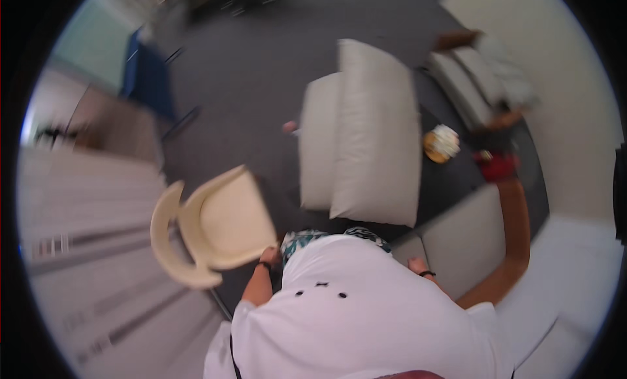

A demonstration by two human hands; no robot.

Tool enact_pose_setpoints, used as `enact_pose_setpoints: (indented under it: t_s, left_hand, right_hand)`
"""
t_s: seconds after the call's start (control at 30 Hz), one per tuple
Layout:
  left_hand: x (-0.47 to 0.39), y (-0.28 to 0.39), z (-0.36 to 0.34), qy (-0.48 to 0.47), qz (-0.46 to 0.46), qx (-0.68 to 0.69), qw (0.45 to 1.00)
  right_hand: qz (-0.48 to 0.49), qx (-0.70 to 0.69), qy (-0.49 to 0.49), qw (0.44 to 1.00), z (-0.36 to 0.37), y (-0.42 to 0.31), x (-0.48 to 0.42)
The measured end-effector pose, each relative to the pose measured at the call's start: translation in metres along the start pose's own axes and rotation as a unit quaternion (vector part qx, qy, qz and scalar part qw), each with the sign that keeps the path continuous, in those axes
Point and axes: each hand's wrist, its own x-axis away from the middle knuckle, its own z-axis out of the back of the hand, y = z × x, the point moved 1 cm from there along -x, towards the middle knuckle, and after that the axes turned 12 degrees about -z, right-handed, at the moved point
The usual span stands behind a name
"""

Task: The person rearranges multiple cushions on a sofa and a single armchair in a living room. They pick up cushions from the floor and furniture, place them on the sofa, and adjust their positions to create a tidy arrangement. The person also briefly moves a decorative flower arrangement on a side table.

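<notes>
My left hand (270, 256), with a dark band at the wrist, hangs beside the front corner of a cream plastic chair (235, 217). Whether it touches the chair cannot be told. On the other side, my right hand (418, 265) is low next to the grey seat cushion of a sofa (463, 227) with a brown armrest (517, 222). Its fingers are too small and blurred to read. Nothing held shows in either hand. Straight before me lie two large light-grey cushions, the right one (377, 139) overlapping the left one (319, 144); what supports them is hidden.
A round yellow item with a white heap (442, 143) lies right of the cushions, near a red object (497, 164). Another grey sofa (470, 80) stands at the far right. A blue chair (149, 75) is at the far left on dark grey floor (245, 85).
</notes>
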Motion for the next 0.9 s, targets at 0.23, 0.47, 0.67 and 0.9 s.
enact_pose_setpoints:
  t_s: [0.23,0.47,0.67,0.9]
  left_hand:
    - [-0.098,0.023,0.088,-0.09,0.159,0.154,0.971]
    - [-0.195,0.036,0.117,-0.076,0.137,0.084,0.984]
    - [-0.204,0.157,0.071,-0.473,-0.191,-0.228,0.829]
    - [-0.117,0.432,-0.054,-0.515,-0.293,-0.218,0.776]
  right_hand:
    - [-0.09,-0.482,-0.002,0.872,-0.089,-0.04,0.096]
    - [-0.19,-0.458,0.001,0.869,-0.2,-0.003,0.177]
    - [-0.064,-0.05,0.039,0.996,-0.299,0.058,0.187]
    - [-0.24,-0.521,-0.059,0.817,-0.213,0.05,0.163]
